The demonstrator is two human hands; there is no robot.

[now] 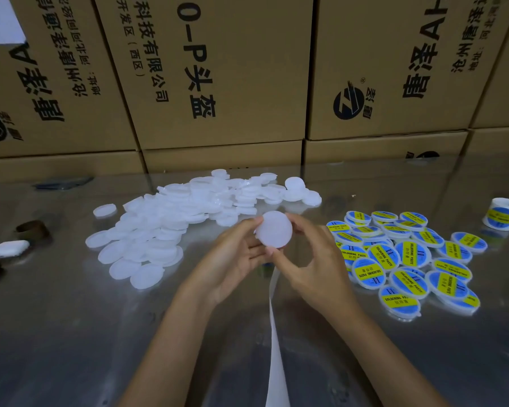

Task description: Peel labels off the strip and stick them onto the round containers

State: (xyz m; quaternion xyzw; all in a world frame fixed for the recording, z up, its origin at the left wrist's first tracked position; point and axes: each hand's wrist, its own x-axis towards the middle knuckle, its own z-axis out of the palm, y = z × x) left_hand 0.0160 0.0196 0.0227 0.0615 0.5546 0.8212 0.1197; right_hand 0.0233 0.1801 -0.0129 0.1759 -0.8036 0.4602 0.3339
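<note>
Head cam view: both hands are up over the table (pixel 71 333), holding one blank round container (pixel 274 229) between them. The left hand (pixel 238 254) cups it from the left side with fingers curled onto its edge, and the right hand (pixel 312 259) grips it from the right, fingertips on the top rim and thumb near the bottom edge. The container's plain white face is tilted toward the camera.

A white strip (pixel 275 348) hangs down from just under the hands and runs toward the camera, between the two forearms.

Left of and beyond the left hand sits a big pile of unlabeled containers (pixel 165 224). Right of the right hand there's a bunch of labeled containers (pixel 406 254) with blue and yellow stickers, and farther right a roll of labels (pixel 503 214). Cardboard boxes (pixel 218 69) are stacked behind everything.
</note>
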